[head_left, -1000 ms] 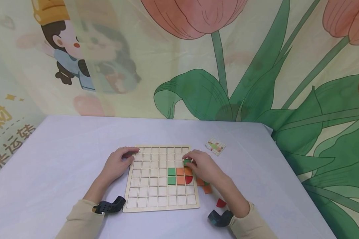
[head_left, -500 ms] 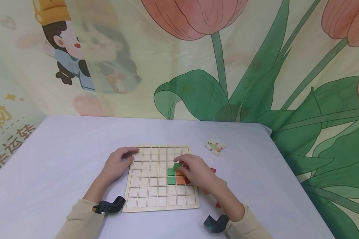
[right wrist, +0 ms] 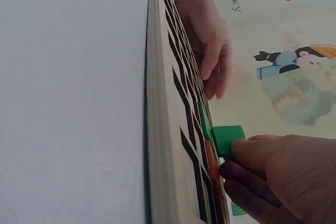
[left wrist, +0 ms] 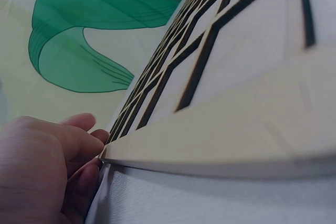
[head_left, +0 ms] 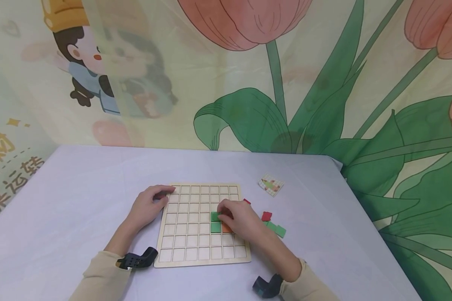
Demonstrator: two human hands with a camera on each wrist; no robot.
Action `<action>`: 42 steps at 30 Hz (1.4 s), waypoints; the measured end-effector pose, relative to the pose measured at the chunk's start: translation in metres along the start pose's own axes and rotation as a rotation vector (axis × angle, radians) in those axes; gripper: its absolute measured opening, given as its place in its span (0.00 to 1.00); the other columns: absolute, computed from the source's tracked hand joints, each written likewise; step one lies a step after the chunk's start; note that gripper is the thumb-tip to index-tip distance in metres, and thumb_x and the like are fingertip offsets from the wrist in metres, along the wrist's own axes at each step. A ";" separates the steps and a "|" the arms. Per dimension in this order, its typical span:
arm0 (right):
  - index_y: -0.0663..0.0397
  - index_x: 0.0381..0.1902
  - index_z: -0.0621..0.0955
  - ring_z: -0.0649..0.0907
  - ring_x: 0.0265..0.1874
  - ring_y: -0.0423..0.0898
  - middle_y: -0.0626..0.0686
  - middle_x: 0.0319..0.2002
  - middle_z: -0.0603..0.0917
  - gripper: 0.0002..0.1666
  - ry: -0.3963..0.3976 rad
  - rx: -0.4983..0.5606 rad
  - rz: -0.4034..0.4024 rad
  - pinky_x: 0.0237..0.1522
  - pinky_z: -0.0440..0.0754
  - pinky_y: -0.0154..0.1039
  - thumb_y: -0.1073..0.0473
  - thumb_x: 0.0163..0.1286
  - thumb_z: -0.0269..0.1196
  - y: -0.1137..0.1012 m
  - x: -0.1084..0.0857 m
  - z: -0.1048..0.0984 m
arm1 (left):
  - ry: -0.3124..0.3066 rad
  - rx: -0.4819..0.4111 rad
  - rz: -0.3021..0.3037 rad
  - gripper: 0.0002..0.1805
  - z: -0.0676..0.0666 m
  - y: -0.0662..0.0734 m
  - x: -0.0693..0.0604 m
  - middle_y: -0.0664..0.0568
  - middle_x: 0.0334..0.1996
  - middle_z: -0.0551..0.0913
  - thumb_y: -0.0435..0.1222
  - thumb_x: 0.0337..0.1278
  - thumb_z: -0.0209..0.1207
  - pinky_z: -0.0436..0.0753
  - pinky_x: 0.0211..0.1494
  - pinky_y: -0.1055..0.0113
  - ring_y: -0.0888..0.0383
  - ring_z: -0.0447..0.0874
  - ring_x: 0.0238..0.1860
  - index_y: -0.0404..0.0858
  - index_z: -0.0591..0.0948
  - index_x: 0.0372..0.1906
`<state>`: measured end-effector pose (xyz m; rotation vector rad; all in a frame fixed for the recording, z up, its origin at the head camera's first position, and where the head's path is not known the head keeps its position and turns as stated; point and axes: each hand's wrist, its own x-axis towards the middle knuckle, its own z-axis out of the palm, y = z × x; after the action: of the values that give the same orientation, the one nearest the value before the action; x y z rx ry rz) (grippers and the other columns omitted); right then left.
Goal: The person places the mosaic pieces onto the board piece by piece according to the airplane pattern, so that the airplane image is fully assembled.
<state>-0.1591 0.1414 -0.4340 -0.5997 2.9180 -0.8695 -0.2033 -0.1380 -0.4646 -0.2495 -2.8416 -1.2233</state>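
Observation:
A light wooden grid board (head_left: 188,240) lies on the white-covered table. My left hand (head_left: 150,207) grips its far left corner, with fingers and thumb at the edge in the left wrist view. Between thumb and fingers, my right hand (head_left: 241,217) pinches a green square tile (right wrist: 226,139), which stands tilted just over the board in the right wrist view. Below that hand, a green tile (head_left: 216,227) and an orange tile (head_left: 226,228) sit in neighbouring cells. The hand covers other cells on the board's right side.
Right of the board lie loose green tiles (head_left: 280,231) and a red piece (head_left: 266,216); another red piece (head_left: 247,201) is by the board's edge. A small pattern card (head_left: 271,184) lies farther back. A printed backdrop (head_left: 154,75) stands behind the table.
My right hand has carried the green tile leftward and towards me, near the other green tiles. Loose pieces right of the board have come into sight. The left hand stays put.

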 end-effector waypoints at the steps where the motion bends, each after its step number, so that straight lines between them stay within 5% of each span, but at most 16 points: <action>1: 0.42 0.40 0.80 0.77 0.31 0.35 0.39 0.34 0.83 0.09 0.009 -0.008 -0.003 0.38 0.80 0.27 0.54 0.62 0.66 0.001 0.000 0.001 | 0.000 -0.002 -0.001 0.18 0.000 0.000 0.000 0.44 0.56 0.79 0.33 0.62 0.52 0.73 0.60 0.48 0.46 0.77 0.56 0.41 0.78 0.56; 11: 0.42 0.37 0.82 0.75 0.30 0.34 0.39 0.34 0.79 0.06 0.042 -0.114 -0.035 0.36 0.78 0.26 0.52 0.61 0.67 0.004 -0.001 0.001 | -0.002 -0.012 0.001 0.18 0.001 0.000 0.001 0.44 0.56 0.79 0.33 0.61 0.52 0.74 0.59 0.48 0.46 0.77 0.55 0.41 0.79 0.56; 23: 0.39 0.38 0.84 0.76 0.34 0.35 0.38 0.37 0.82 0.08 -0.035 -0.243 -0.088 0.39 0.79 0.29 0.49 0.60 0.67 0.002 -0.003 -0.002 | -0.012 -0.020 -0.017 0.18 0.001 0.000 0.000 0.45 0.57 0.78 0.33 0.63 0.52 0.72 0.61 0.48 0.46 0.76 0.57 0.42 0.78 0.57; 42: 0.38 0.36 0.84 0.76 0.34 0.35 0.37 0.34 0.81 0.04 -0.004 -0.217 -0.159 0.39 0.79 0.28 0.52 0.63 0.65 0.001 -0.003 0.003 | -0.014 -0.029 -0.018 0.18 -0.001 0.001 0.000 0.44 0.57 0.78 0.33 0.63 0.51 0.73 0.61 0.47 0.46 0.76 0.57 0.42 0.78 0.57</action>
<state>-0.1563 0.1422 -0.4373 -0.8563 3.0172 -0.5638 -0.2030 -0.1379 -0.4636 -0.2343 -2.8459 -1.2714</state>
